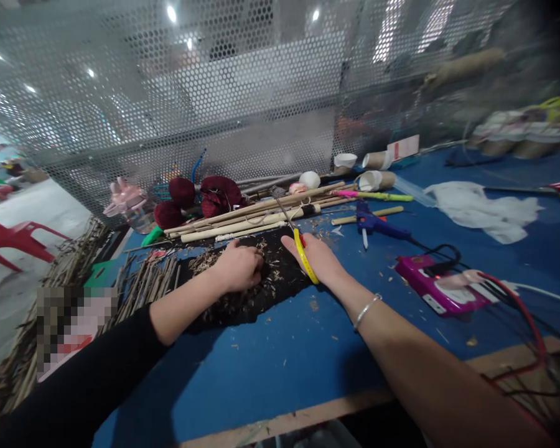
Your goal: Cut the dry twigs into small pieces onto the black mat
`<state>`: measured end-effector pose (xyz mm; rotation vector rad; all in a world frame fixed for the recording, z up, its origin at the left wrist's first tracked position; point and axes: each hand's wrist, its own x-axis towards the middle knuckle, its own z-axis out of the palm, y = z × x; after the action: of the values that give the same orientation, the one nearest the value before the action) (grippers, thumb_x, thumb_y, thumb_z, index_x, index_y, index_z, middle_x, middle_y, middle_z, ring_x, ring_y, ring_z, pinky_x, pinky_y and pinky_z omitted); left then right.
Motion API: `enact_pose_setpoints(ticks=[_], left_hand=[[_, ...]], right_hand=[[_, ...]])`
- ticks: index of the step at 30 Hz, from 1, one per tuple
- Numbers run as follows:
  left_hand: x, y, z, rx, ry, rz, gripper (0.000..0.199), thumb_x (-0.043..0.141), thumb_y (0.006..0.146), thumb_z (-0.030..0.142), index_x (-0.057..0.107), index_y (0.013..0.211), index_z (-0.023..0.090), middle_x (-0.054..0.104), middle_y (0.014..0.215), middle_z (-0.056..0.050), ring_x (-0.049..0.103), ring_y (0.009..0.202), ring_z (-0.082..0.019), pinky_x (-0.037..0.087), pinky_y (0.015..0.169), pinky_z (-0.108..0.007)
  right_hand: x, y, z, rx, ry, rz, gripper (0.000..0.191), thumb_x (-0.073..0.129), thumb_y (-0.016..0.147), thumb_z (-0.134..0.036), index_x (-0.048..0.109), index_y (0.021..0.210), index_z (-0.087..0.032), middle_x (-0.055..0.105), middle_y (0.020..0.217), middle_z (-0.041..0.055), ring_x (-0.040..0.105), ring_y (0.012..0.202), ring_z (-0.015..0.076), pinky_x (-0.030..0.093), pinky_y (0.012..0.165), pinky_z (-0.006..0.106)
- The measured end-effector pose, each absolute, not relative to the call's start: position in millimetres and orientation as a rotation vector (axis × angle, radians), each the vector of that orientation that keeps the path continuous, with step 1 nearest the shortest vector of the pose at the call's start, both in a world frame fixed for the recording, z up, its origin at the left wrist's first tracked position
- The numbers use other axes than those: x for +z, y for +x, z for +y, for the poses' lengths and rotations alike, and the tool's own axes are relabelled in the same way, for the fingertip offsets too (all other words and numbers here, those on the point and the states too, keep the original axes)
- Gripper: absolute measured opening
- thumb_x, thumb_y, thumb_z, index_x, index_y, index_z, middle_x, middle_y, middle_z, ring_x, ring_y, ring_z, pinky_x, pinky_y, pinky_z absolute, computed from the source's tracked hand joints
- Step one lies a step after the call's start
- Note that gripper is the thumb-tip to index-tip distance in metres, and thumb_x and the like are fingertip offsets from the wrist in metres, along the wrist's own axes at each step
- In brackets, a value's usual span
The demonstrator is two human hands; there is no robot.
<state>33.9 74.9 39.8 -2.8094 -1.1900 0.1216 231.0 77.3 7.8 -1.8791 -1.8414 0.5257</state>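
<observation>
My left hand [244, 267] rests on a black cloth [242, 311] strewn with small brown plant pieces [205, 261]. Its fingers curl inward, and whatever they hold is hidden. Just to its right, my right hand [320, 256] holds scissors [303, 255] with yellow and red handles. Their blades point up and away, toward the long pale sticks behind the cloth. Cut brown twigs [152, 280] lie in a row left of the cloth, partly behind my left forearm.
Behind the cloth lie pale wooden sticks [233, 229] and dark red bundles [220, 194]. On the right are a blue glue gun [378, 224], a magenta power strip [443, 292] with cables and a white plastic bag [488, 208]. A perforated metal screen [261, 93] borders the blue table [270, 367].
</observation>
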Motion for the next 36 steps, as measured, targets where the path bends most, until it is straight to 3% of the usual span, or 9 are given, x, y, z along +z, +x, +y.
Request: enact_pose_setpoints(ticks=[5,7,11,16,19,22,26,30,36], left_hand=[[34,45,100,-0.077,-2.89,-1.19,0.032,0.033,0.085,0.027,0.062,0.096,0.02,0.061,0.097,-0.006,0.055,0.093,-0.018,0.039,0.084,-0.031],[28,53,108,-0.037,-2.858,-1.263,0.031,0.035,0.085,0.027,0.061,0.099,0.019,0.061,0.097,-0.007,0.056,0.091,-0.018,0.041,0.081,-0.03],[22,59,99,0.075,-2.662,-1.407,0.027,0.041,0.082,0.027,0.064,0.088,0.013,0.061,0.086,-0.011,0.059,0.081,-0.021,0.041,0.08,-0.037],[20,56,57,0.012,-2.578,-1.425,0.027,0.037,0.083,0.016,0.063,0.078,0.011,0.061,0.079,-0.012,0.058,0.078,-0.022,0.032,0.09,-0.047],[26,53,38,-0.169,-2.577,-1.448,0.026,0.036,0.085,0.02,0.061,0.088,0.015,0.06,0.085,-0.009,0.055,0.088,-0.023,0.025,0.097,-0.05],[38,42,28,-0.458,-2.602,-1.507,0.023,0.039,0.085,0.024,0.059,0.096,0.019,0.059,0.092,-0.008,0.052,0.095,-0.021,0.032,0.095,-0.044],[48,9,24,-0.928,-2.453,-1.807,0.02,0.045,0.082,0.025,0.062,0.092,0.019,0.063,0.087,-0.005,0.057,0.083,-0.017,0.045,0.079,-0.031],[42,-28,26,-1.175,-2.112,-2.173,0.025,0.053,0.077,0.034,0.064,0.094,0.019,0.067,0.081,-0.003,0.061,0.074,-0.017,0.047,0.076,-0.031],[16,-52,42,-1.226,-1.855,-2.33,0.045,0.033,0.086,0.039,0.052,0.116,0.011,0.057,0.116,-0.015,0.052,0.109,-0.024,0.039,0.093,-0.038]], right_hand=[[10,230,76,0.519,-1.904,-1.85,0.058,0.028,0.075,-0.072,0.051,0.081,-0.019,0.064,0.079,0.0108,0.06,0.076,0.0246,0.037,0.059,0.028],[12,229,75,0.524,-1.923,-1.861,0.058,0.03,0.075,-0.072,0.052,0.084,-0.019,0.064,0.081,0.0117,0.061,0.078,0.0254,0.038,0.06,0.028],[14,228,75,0.532,-1.948,-1.872,0.058,0.03,0.074,-0.072,0.052,0.086,-0.019,0.064,0.081,0.0115,0.061,0.079,0.0266,0.038,0.06,0.029],[11,228,77,0.526,-1.935,-1.883,0.057,0.031,0.074,-0.071,0.053,0.086,-0.02,0.064,0.08,0.0109,0.061,0.077,0.0266,0.038,0.06,0.03],[9,229,78,0.506,-1.928,-1.895,0.057,0.032,0.074,-0.071,0.053,0.086,-0.019,0.064,0.08,0.0108,0.061,0.077,0.0266,0.038,0.06,0.03],[7,229,79,0.494,-1.942,-1.911,0.056,0.033,0.075,-0.07,0.054,0.087,-0.019,0.064,0.08,0.0107,0.061,0.076,0.0266,0.038,0.058,0.03],[8,228,78,0.487,-1.954,-1.929,0.057,0.034,0.074,-0.069,0.055,0.087,-0.018,0.064,0.08,0.0104,0.062,0.076,0.0266,0.037,0.056,0.029],[10,227,77,0.492,-1.951,-1.941,0.058,0.033,0.074,-0.07,0.054,0.088,-0.018,0.064,0.083,0.0116,0.061,0.077,0.0264,0.037,0.056,0.029],[11,227,76,0.511,-1.968,-1.949,0.061,0.03,0.072,-0.073,0.054,0.086,-0.019,0.064,0.081,0.0112,0.061,0.076,0.0267,0.038,0.057,0.03]])
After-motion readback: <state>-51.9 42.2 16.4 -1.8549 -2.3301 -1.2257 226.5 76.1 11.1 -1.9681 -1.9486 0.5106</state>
